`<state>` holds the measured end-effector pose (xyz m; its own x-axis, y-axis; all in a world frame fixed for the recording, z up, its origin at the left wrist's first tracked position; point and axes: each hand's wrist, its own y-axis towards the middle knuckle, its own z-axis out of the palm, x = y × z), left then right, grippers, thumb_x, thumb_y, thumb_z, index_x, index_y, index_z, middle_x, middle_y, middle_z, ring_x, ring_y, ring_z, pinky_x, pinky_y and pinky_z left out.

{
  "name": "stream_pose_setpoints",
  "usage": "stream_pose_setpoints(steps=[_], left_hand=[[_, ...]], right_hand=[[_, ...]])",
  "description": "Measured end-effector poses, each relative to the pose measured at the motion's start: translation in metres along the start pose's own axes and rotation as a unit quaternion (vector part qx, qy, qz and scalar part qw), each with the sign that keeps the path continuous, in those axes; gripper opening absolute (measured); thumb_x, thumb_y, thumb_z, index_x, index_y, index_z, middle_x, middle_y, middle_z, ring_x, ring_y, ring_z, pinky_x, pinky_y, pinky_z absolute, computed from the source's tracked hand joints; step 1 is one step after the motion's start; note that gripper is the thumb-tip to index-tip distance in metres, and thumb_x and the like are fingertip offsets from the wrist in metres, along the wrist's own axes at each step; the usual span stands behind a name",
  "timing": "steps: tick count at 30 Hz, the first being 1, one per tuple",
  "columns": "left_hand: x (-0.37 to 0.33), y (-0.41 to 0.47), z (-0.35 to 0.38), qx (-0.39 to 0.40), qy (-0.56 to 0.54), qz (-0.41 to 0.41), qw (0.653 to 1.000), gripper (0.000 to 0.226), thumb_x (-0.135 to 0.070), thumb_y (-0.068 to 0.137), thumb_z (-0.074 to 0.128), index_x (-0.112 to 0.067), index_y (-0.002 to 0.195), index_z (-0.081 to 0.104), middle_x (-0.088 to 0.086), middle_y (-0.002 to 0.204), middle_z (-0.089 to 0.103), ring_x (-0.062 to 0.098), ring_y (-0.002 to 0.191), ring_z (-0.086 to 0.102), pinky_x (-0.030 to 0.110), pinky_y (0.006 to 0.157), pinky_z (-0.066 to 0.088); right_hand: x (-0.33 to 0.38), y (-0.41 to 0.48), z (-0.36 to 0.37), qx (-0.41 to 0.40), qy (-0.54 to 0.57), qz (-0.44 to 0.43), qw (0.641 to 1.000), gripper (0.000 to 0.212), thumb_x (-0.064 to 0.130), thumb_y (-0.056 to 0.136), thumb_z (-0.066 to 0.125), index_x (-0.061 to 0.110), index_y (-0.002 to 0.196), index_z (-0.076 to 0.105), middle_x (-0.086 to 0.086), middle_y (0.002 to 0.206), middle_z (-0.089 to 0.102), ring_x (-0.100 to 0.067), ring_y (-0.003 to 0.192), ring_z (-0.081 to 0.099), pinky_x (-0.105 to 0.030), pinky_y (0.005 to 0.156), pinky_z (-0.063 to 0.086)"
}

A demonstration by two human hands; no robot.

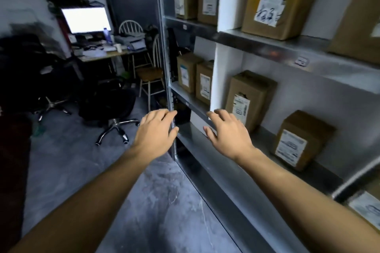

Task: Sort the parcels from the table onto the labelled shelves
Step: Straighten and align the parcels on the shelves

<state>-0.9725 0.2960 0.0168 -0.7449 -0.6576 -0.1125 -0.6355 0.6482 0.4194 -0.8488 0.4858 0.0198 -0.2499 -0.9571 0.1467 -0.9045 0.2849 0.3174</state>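
A metal shelf unit (267,47) fills the right side, holding several brown cardboard parcels with white labels. On the middle shelf (197,139) stand a tall parcel (248,98) and a smaller parcel (298,139). On the upper shelf a large parcel (273,0) bears handwritten marks. My left hand (156,131) reaches forward beside the shelf's upright post, fingers relaxed, holding nothing. My right hand (228,133) hovers over the front edge of the middle shelf, fingers spread, empty. A small label tag (301,61) sits on the upper shelf's edge.
To the left stand a desk (102,55) with a bright monitor (86,19), two white wooden chairs (150,72) and black office chairs (115,109). White dividers (226,80) split the shelf bays. Grey concrete floor (144,201) lies below my arms.
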Motion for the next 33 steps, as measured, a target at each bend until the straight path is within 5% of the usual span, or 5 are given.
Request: stream_pose_setpoints(steps=[9,17,30,33], left_hand=[[0.129,0.111,0.046,-0.006,-0.020,0.003,1.000,0.049,-0.037,0.094,0.054,-0.021,0.139,0.046,0.000,0.135,0.051,0.025,0.124,0.045,0.042,0.103,0.036],[0.207,0.250,0.085,0.025,-0.064,0.083,0.994,0.051,-0.040,0.097,0.046,-0.025,0.144,0.038,-0.004,0.142,0.043,0.021,0.131,0.037,0.039,0.109,0.031],[0.217,0.446,0.173,0.045,-0.143,0.171,0.974,0.049,-0.035,0.097,0.050,-0.021,0.142,0.043,0.001,0.141,0.043,0.023,0.131,0.037,0.039,0.108,0.032],[0.218,0.485,0.196,0.060,-0.152,0.175,0.971,0.049,-0.035,0.096,0.052,-0.019,0.141,0.045,0.007,0.139,0.045,0.028,0.130,0.038,0.040,0.108,0.032]], right_hand=[[0.039,0.152,0.067,0.008,0.046,0.015,0.999,0.047,0.044,0.100,0.047,0.021,0.140,0.047,-0.008,0.139,0.049,-0.033,0.122,0.050,-0.046,0.099,0.046],[0.048,0.270,0.091,-0.013,0.051,0.128,0.990,0.047,0.043,0.101,0.049,0.022,0.142,0.046,-0.005,0.145,0.046,-0.029,0.129,0.047,-0.042,0.104,0.044],[-0.016,0.418,0.123,0.006,0.044,0.226,0.973,0.051,0.044,0.100,0.051,0.027,0.147,0.040,-0.010,0.138,0.053,-0.032,0.117,0.058,-0.041,0.091,0.050],[-0.033,0.454,0.135,0.037,0.070,0.239,0.968,0.055,0.043,0.101,0.049,0.028,0.152,0.034,-0.010,0.150,0.044,-0.029,0.131,0.049,-0.039,0.105,0.042]])
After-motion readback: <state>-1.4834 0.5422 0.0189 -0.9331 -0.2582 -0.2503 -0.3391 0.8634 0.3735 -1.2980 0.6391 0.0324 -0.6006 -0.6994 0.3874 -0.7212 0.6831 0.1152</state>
